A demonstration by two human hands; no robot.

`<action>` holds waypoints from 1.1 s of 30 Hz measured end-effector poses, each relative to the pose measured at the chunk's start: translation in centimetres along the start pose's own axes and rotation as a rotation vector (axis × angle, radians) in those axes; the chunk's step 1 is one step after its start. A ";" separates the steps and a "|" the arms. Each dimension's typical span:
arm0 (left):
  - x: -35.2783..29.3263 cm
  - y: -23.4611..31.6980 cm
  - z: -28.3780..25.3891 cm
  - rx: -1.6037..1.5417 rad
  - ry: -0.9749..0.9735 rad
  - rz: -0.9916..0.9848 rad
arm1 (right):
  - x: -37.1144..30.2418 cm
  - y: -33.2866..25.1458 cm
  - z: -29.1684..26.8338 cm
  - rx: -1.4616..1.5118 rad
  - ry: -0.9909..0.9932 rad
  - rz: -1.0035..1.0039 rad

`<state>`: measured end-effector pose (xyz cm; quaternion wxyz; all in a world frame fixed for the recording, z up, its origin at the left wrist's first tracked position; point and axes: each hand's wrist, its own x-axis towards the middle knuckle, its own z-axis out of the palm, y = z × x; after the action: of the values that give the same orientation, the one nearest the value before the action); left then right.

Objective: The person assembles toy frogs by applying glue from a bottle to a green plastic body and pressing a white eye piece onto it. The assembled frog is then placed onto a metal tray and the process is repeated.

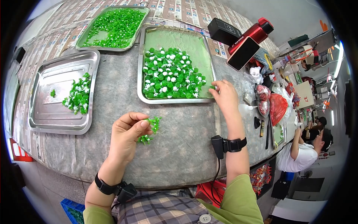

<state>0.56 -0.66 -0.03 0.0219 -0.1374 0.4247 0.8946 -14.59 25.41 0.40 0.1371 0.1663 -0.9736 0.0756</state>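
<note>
Green beads (150,128) pinched in the left hand (128,136) are dangling loosely, risking dropping; right hand (224,96) is picking at the middle tray (141,74).

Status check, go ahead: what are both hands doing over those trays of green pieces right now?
Left hand pinching small green pieces above the table. Right hand at the middle tray rim, fingertips on one piece. Nothing between them.

On my grey counter (179,149), the steel tray of green-and-white plastic pieces (175,63) sits centre frame; an emptier steel tray (61,93) lies left; a third, filled tray (112,28) sits upper left behind both.
</note>
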 end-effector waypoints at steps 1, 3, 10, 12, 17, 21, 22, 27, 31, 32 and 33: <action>0.0 0.0 0.0 -0.001 -0.006 -0.004 | 0.1 0.1 0.3 0.000 0.001 -0.003; -0.1 0.1 0.0 -0.005 -0.003 -0.005 | 0.2 -0.5 0.2 -0.009 -0.006 0.020; -0.5 0.3 -0.2 -0.010 -0.030 -0.049 | -3.3 -8.3 -4.4 1.336 -0.238 0.155; -0.4 0.2 0.0 -0.012 -0.044 -0.053 | -4.7 -10.4 -4.1 1.451 -0.289 0.142; -0.2 -0.1 0.2 -0.007 -0.066 -0.052 | -5.9 -13.1 -3.7 1.533 -0.403 0.162; -0.2 -0.2 0.1 0.000 -0.057 -0.062 | -6.3 -13.1 -3.2 1.550 -0.382 0.129; -0.2 -0.3 0.1 0.001 -0.059 -0.057 | -6.3 -13.1 -3.1 1.549 -0.362 0.134; -0.2 -0.3 0.1 0.013 -0.079 -0.045 | -6.4 -13.4 -3.2 1.542 -0.331 0.159; -0.4 -0.2 0.3 0.090 -0.080 0.021 | -6.4 -13.7 -3.1 1.460 -0.318 0.115; -0.5 -0.2 0.3 0.163 -0.080 0.084 | -6.5 -13.7 -3.1 1.438 -0.318 0.113; -0.5 -0.3 0.3 0.162 -0.081 0.083 | -6.5 -13.7 -3.2 1.438 -0.318 0.115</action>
<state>1.01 -0.19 0.08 0.0128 -0.0811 0.4999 0.8622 -3.19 15.23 2.91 -0.1528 0.1729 -0.6989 0.6769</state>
